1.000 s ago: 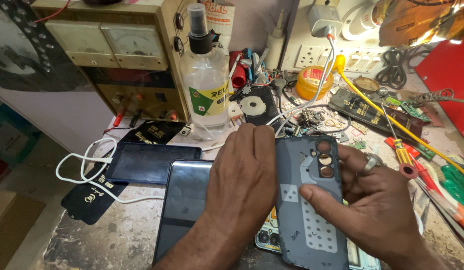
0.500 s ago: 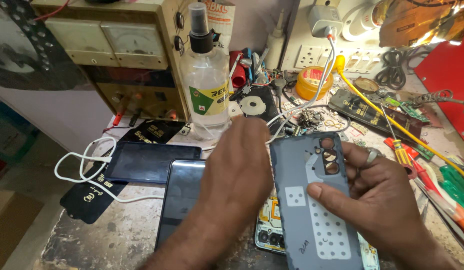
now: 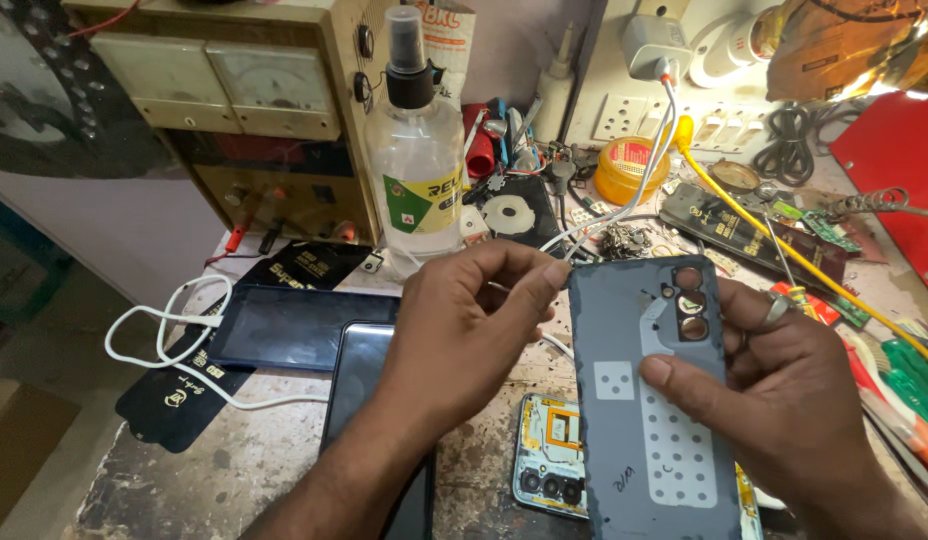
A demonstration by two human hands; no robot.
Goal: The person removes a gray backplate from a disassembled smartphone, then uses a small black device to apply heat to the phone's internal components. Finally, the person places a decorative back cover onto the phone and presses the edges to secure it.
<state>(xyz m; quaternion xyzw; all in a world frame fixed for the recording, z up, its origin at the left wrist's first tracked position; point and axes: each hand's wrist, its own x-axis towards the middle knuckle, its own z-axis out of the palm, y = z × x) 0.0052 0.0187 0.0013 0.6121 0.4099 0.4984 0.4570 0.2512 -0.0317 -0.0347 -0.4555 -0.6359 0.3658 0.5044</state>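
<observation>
Cluttered bench (image 3: 234, 460); right hand (image 3: 784, 400) hides opened phone (image 3: 554, 460).

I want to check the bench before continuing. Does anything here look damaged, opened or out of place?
Yes. The grey back cover is off its phone: the right hand holds it upright with its inner side showing, the left hand at its top edge. The opened phone lies beneath with its internals exposed. Loose circuit boards and tools crowd the bench's right side.

Head view — steeply down, close
</observation>
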